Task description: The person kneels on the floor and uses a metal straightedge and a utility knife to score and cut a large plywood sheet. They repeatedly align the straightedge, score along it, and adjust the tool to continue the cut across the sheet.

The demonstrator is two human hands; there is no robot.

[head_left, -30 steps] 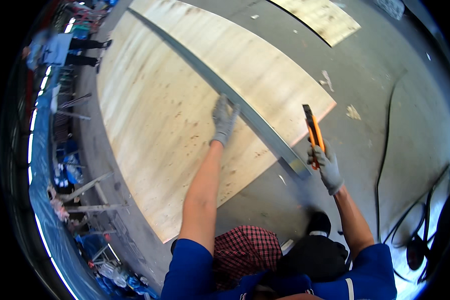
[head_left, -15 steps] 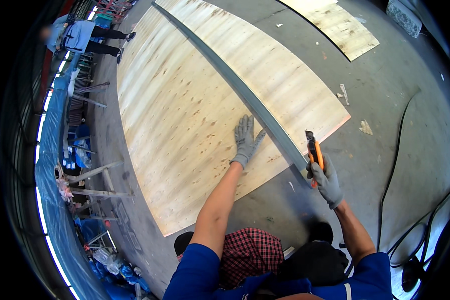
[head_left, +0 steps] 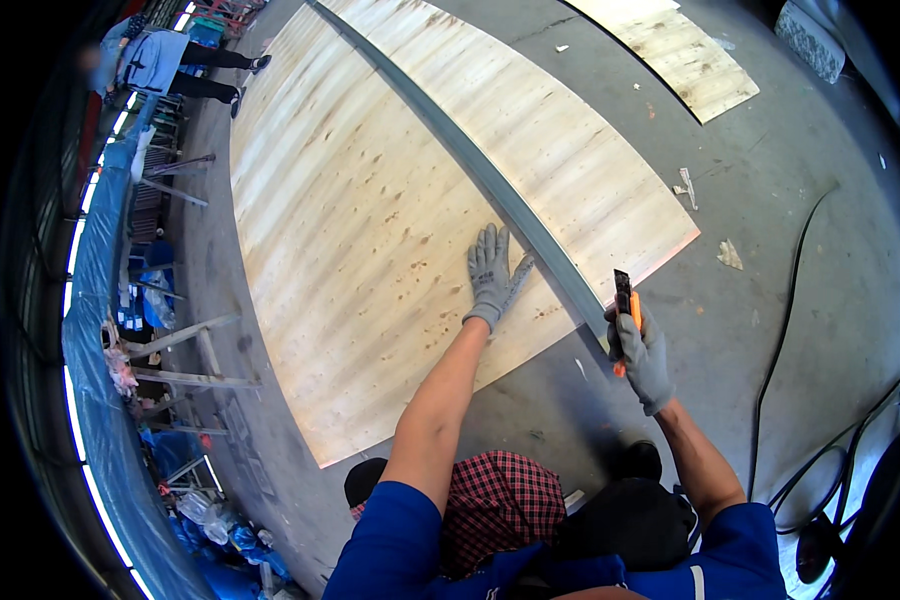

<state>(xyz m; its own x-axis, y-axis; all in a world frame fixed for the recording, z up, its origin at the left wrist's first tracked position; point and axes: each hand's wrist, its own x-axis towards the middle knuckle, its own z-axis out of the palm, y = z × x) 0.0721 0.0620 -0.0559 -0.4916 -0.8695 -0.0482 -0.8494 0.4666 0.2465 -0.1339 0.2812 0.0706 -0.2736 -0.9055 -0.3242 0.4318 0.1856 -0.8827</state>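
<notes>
A large sheet of pale plywood lies on the floor in front of me. Along its length runs a long grey metal straightedge, its near end sticking out past the sheet's near edge. My left hand, in a grey glove, is spread flat on the wood with the thumb beside the bar. My right hand, gloved too, grips an orange and black utility knife near the bar's near end. The knife points away from me, and whether its tip touches anything cannot be made out.
Another plywood piece lies at the far right, with scraps on the concrete nearby. Black cables snake along the right. At left stand trestle-like wooden supports and blue plastic sheeting. Another person stands beyond the sheet's far left edge.
My right hand has shifted slightly, and the knife is turned so that its black side shows more. My left hand stays in place. The other person's arm has moved.
</notes>
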